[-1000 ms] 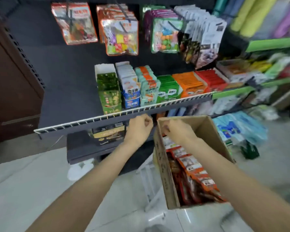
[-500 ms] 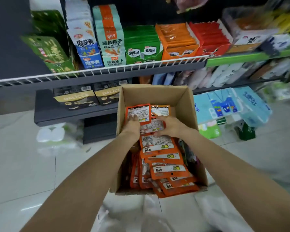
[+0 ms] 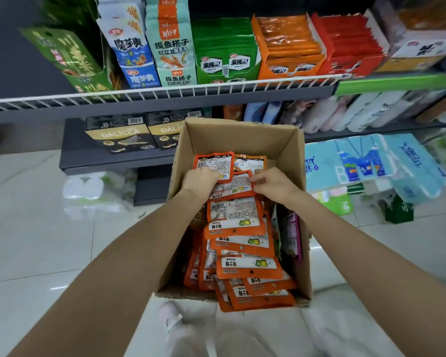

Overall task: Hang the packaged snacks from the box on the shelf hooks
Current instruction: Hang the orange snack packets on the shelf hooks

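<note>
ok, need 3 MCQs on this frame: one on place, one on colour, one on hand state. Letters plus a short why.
1. Where are both hands?
A. On the wire shelf rail
B. Inside the cardboard box
C. On the floor tiles

2. What main colour are the snack packets stacked in the box?
A. Orange
B. Blue
C. Black

3. What is the left hand doing?
A. Hanging open at the side
B. Pressing flat on the box wall
C. Gripping an orange packet

Answers:
1 B: the left hand and right hand are both within the walls of the cardboard box.
2 A: the snack packets have orange borders with white label panels.
3 C: its fingers curl round the edge of the top orange packet.
</note>
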### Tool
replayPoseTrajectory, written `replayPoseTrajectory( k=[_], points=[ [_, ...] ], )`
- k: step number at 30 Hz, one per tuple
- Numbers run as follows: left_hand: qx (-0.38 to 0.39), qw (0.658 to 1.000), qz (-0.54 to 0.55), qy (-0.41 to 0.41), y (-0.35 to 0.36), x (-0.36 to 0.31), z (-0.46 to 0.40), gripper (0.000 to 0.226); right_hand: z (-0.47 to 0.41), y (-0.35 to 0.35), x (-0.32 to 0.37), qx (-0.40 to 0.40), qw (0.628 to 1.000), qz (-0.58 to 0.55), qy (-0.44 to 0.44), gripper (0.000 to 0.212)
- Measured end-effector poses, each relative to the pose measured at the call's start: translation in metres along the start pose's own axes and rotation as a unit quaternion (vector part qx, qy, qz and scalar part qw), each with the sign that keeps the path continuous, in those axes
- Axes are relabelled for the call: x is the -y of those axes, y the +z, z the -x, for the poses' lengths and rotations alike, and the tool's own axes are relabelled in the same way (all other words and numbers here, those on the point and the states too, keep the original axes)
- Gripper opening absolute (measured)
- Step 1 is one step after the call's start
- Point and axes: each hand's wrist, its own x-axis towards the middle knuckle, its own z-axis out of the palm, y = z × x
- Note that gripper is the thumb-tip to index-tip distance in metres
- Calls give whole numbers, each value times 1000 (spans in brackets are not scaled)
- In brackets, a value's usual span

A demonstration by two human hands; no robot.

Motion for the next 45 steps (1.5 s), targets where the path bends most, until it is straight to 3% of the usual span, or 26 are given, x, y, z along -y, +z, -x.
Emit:
replayPoseTrajectory(
  k=[6, 8, 11, 15, 19, 24, 31, 32, 34, 38, 41, 45],
  points=[
    [-60, 996, 43, -46, -28, 2, 24, 23, 10, 0, 10, 85, 992, -94, -20, 51],
    [-80, 993, 63, -58, -38, 3, 32, 24, 6, 7, 13, 88, 995, -24, -38, 56],
    [-96, 987, 101, -81, -45, 8, 44, 25, 0, 17, 19, 32, 997, 45, -58, 52],
    [-130, 973, 140, -129, -43, 20, 56, 26, -13, 28, 28, -8, 981, 182, -69, 62],
    [-142, 962, 176, -154, -32, 30, 60, 25, -16, 31, 39, 33, 948, 307, -82, 47],
    [-169, 942, 237, -165, -24, 39, 64, 24, -15, 33, 53, 52, 920, 378, -91, 39],
    [-206, 902, 336, -178, -27, 46, 76, 23, -10, 49, 64, 44, 829, 531, -170, 18],
    [-212, 895, 351, -176, -27, 47, 79, 22, -9, 47, 63, 32, 830, 529, -172, 18],
    [-220, 883, 374, -179, -29, 51, 81, 20, -7, 35, 60, -7, 868, 471, -156, 20],
    [-228, 841, 447, -202, -42, 62, 83, 14, 2, -1, 63, -118, 944, 257, -171, 17],
    [-258, 822, 466, -202, -64, 68, 85, 12, 14, -24, 83, -139, 954, 126, -232, 10],
    [-354, 800, 451, -175, -101, 81, 98, 17, 32, -48, 130, -138, 947, 49, -287, 12]
  ],
)
